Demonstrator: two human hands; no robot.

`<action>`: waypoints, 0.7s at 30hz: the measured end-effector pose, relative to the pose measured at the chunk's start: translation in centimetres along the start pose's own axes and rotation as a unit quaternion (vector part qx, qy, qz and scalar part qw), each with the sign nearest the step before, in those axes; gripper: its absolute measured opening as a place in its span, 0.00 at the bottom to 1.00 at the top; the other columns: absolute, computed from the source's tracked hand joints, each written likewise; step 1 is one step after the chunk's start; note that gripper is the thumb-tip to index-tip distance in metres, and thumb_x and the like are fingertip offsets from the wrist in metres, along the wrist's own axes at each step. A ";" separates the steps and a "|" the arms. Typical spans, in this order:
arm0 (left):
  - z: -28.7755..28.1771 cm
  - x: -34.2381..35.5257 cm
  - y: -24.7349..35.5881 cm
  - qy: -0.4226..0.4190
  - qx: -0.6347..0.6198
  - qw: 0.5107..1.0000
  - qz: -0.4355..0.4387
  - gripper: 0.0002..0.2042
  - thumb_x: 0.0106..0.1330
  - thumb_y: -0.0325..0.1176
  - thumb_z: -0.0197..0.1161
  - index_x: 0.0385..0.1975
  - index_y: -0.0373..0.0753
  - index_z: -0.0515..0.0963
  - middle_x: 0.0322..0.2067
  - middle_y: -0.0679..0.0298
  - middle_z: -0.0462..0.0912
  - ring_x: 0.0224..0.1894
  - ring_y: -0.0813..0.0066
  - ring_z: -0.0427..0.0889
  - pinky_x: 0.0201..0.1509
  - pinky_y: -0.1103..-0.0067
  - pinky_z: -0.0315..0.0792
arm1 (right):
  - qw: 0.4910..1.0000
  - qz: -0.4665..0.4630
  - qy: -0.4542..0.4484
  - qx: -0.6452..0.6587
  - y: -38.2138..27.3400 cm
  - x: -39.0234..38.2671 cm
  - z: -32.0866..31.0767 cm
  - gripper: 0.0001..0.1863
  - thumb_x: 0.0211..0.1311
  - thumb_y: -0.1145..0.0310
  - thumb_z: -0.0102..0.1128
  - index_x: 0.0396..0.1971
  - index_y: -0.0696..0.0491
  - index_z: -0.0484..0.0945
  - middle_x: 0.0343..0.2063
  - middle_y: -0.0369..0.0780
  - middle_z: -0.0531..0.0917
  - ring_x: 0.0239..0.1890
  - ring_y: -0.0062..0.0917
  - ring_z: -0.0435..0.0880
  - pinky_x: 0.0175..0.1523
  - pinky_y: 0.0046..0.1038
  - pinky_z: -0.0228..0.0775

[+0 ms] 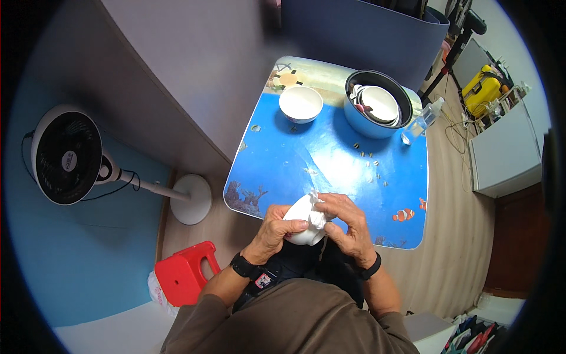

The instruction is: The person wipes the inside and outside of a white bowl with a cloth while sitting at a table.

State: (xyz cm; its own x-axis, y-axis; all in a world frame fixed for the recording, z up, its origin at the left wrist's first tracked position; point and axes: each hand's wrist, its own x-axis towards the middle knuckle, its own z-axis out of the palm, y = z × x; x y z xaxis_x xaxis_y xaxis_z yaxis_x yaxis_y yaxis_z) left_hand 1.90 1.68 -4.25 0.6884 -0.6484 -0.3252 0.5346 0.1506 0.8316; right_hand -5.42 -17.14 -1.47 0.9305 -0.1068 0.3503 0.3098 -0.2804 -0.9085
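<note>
A person's left hand [276,227] is cupping a small white bowl [302,224], likely smooth and breakable, while the right hand [348,221] is pinching a soft tissue [316,207] against it.

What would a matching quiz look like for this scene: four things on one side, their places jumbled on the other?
Things:
1. white bowl
2. blue basin
3. clear bottle
4. red stool

Places:
A. on the floor, left of the person
B. at the table's right edge
C. far left part of the table, alone
D. far end of the table, holding dishes

Pairs: 1-C, 2-D, 3-B, 4-A
</note>
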 end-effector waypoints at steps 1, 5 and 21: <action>0.3 -0.2 0.2 -0.002 0.001 1.000 0.003 0.13 0.54 0.34 0.69 0.34 0.32 0.84 0.24 0.67 0.83 0.22 0.87 0.72 0.24 0.88 0.59 | 0.999 -0.026 0.005 -0.025 0.6 -0.4 0.1 0.17 0.47 0.77 0.66 0.41 0.58 0.82 0.46 0.48 0.83 0.52 0.40 0.79 0.55 0.37 0.72; 1.0 -1.2 0.5 -0.017 0.014 1.000 0.005 0.12 0.55 0.33 0.68 0.35 0.31 0.84 0.27 0.64 0.84 0.24 0.84 0.77 0.27 0.87 0.65 | 1.000 0.015 0.024 -0.002 1.1 -1.8 0.8 0.20 0.49 0.72 0.70 0.45 0.59 0.80 0.47 0.47 0.82 0.51 0.37 0.79 0.54 0.33 0.72; 2.5 -4.6 0.7 -0.033 0.059 0.997 0.030 0.13 0.55 0.32 0.69 0.35 0.29 0.83 0.27 0.62 0.85 0.26 0.81 0.80 0.30 0.85 0.70 | 0.996 0.010 0.013 -0.083 -2.9 -3.7 -0.1 0.16 0.52 0.75 0.68 0.43 0.59 0.82 0.31 0.44 0.81 0.31 0.34 0.81 0.35 0.30 0.72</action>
State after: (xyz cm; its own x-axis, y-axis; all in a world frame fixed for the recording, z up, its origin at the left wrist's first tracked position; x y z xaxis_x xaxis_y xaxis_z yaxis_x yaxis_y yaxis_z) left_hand -2.13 2.95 -0.99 0.6818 -0.6889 -0.2463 0.4290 0.1038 0.8973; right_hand -9.75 -16.02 -0.10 0.9304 -0.1379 0.3395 0.2520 -0.4320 -0.8660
